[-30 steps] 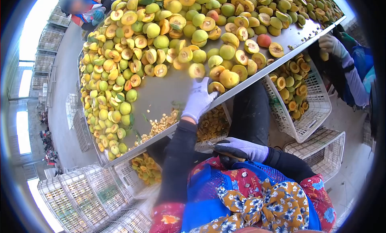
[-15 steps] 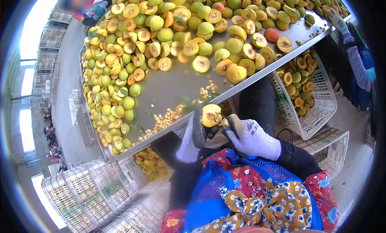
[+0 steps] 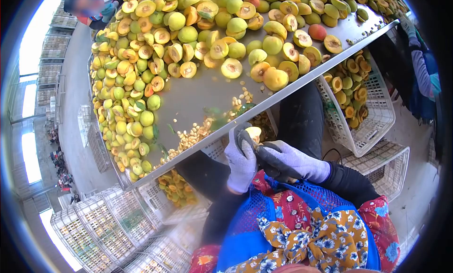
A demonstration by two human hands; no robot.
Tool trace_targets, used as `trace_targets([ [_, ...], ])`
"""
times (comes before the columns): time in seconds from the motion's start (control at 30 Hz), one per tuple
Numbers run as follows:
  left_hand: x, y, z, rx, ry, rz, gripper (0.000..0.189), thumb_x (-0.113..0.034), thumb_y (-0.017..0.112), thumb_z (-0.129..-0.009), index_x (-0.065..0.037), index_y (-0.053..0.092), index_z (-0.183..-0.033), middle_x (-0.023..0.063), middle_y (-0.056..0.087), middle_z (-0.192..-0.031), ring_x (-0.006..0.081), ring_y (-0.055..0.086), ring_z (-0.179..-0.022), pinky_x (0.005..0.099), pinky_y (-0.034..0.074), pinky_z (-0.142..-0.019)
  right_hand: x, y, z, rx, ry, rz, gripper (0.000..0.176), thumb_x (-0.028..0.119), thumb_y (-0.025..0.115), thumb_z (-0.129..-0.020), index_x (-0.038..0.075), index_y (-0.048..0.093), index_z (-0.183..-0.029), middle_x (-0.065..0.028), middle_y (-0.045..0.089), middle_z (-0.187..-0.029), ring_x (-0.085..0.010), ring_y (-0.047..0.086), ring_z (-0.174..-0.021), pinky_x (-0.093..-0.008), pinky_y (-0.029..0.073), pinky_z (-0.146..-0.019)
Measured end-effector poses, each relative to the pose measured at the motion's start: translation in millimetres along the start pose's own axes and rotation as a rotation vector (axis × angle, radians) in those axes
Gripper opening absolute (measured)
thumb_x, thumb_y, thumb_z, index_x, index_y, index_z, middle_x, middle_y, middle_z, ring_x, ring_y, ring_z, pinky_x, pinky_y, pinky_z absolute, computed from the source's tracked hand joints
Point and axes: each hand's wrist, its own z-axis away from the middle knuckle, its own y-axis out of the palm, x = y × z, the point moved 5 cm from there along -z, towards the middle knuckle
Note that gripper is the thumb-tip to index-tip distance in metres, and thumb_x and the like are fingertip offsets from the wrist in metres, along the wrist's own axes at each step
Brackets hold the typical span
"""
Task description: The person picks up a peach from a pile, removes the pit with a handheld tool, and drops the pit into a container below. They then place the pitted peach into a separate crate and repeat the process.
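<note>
My left hand, in a white glove with dark fingers, is closed round a pale yellow fruit half just off the table's front edge. My right hand, gloved the same way, presses its closed fingers against the fruit's lower side; whatever is between them is hidden. Behind my hands, many whole and halved yellow-green fruits cover much of the metal table. A pile of small pale pits lies by its near edge, with some green leaves.
At right, a white crate holds halved fruit, with another crate below it. More crates stand at lower left, one with fruit. Co-workers' arms show at upper left and right.
Both hands have come closer together. My left hand has turned and its fingers now wrap the fruit, hiding most of it. My right hand has shifted slightly downward. The view has moved a little.
</note>
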Motion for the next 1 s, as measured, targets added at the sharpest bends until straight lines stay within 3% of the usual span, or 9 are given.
trace_targets([
  [0.27,14.9,7.7,-3.5,0.198,-0.133,0.548,0.046,-0.039,0.038,-0.106,0.003,0.056,-0.115,0.0123,0.066,-0.097,0.0176,0.064,-0.091,0.0306,0.051,-0.082,-15.1,5.7,-1.8,0.688,0.347,-1.159,0.04,0.04,0.046,-0.103,0.002,0.054,-0.095,-0.0001,0.041,-0.053,-0.007,0.038,-0.035,-0.0195,0.031,-0.03],
  [0.47,26.3,-2.8,-0.6,0.25,-0.19,0.504,0.044,-0.036,0.037,-0.107,0.002,0.056,-0.115,0.0104,0.066,-0.098,0.0179,0.065,-0.09,0.0313,0.053,-0.079,-17.2,-1.1,-7.4,0.328,0.18,-0.555,0.041,0.042,0.05,-0.101,0.003,0.056,-0.093,-0.0002,0.046,-0.056,-0.0066,0.039,-0.039,-0.0191,0.031,-0.033],
  [0.6,82.0,-33.6,16.8,-0.106,-0.71,0.489,0.047,-0.041,0.041,-0.105,0.001,0.057,-0.116,0.0109,0.065,-0.093,0.0182,0.065,-0.077,0.0271,0.054,-0.063,-2.2,16.5,-1.9,0.172,0.086,0.182,0.034,0.04,0.051,-0.101,0.007,0.057,-0.096,0.003,0.049,-0.064,-0.0047,0.044,-0.049,-0.0214,0.035,-0.042],
  [0.67,68.8,-91.4,26.6,-0.127,-0.246,-0.342,0.043,-0.032,0.045,-0.104,0.003,0.052,-0.128,0.0166,0.064,-0.101,0.0247,0.066,-0.08,0.0323,0.054,-0.068,-4.3,15.3,-14.4,0.067,-0.163,0.447,0.038,0.041,0.054,-0.098,0.003,0.055,-0.104,-0.0042,0.059,-0.067,-0.017,0.058,-0.053,-0.0331,0.047,-0.051],
  [0.7,74.4,-125.4,35.5,-0.237,-0.5,-0.295,0.042,-0.027,0.046,-0.103,0.004,0.051,-0.131,0.0215,0.064,-0.106,0.0312,0.067,-0.082,0.0397,0.054,-0.078,-10.4,9.6,-22.3,0.037,-0.239,0.773,0.038,0.038,0.055,-0.096,0.002,0.054,-0.107,-0.0083,0.061,-0.071,-0.0215,0.061,-0.058,-0.0361,0.049,-0.053],
  [0.73,65.6,-160.0,38.7,-0.182,-0.306,-0.726,0.043,-0.028,0.046,-0.102,0.003,0.05,-0.132,0.024,0.064,-0.111,0.0365,0.067,-0.09,0.0441,0.051,-0.084,-17.8,1.0,-29.1,0.007,-0.319,1.097,0.038,0.035,0.056,-0.095,0.0,0.053,-0.11,-0.0124,0.063,-0.074,-0.026,0.064,-0.063,-0.0391,0.05,-0.056],
  [0.77,50.4,-186.2,39.0,-0.065,-0.631,-0.825,0.046,-0.031,0.048,-0.099,0.002,0.052,-0.131,0.028,0.06,-0.122,0.039,0.061,-0.11,0.0446,0.049,-0.091,-21.7,-2.3,-32.6,-0.025,-0.404,1.417,0.04,0.033,0.056,-0.093,-0.001,0.052,-0.114,-0.0165,0.065,-0.077,-0.0306,0.067,-0.068,-0.0422,0.051,-0.059],
  [0.9,78.8,-269.5,73.0,-0.125,-0.435,-1.682,0.045,-0.035,0.051,-0.097,-0.002,0.052,-0.128,0.027,0.056,-0.126,0.0413,0.06,-0.109,0.0471,0.049,-0.09,-24.1,-2.3,-43.6,0.053,-0.304,1.566,0.048,0.026,0.061,-0.085,-0.004,0.049,-0.12,-0.0213,0.066,-0.087,-0.034,0.069,-0.08,-0.0442,0.053,-0.065],
  [1.0,107.9,-272.4,30.1,-0.051,-0.326,-1.198,0.048,-0.038,0.05,-0.097,-0.003,0.051,-0.13,0.0278,0.053,-0.128,0.0444,0.058,-0.109,0.0494,0.048,-0.092,8.9,11.6,-46.2,0.073,-0.392,1.751,0.049,0.026,0.062,-0.083,-0.002,0.049,-0.121,-0.0189,0.065,-0.089,-0.0338,0.069,-0.079,-0.0438,0.054,-0.067],
])
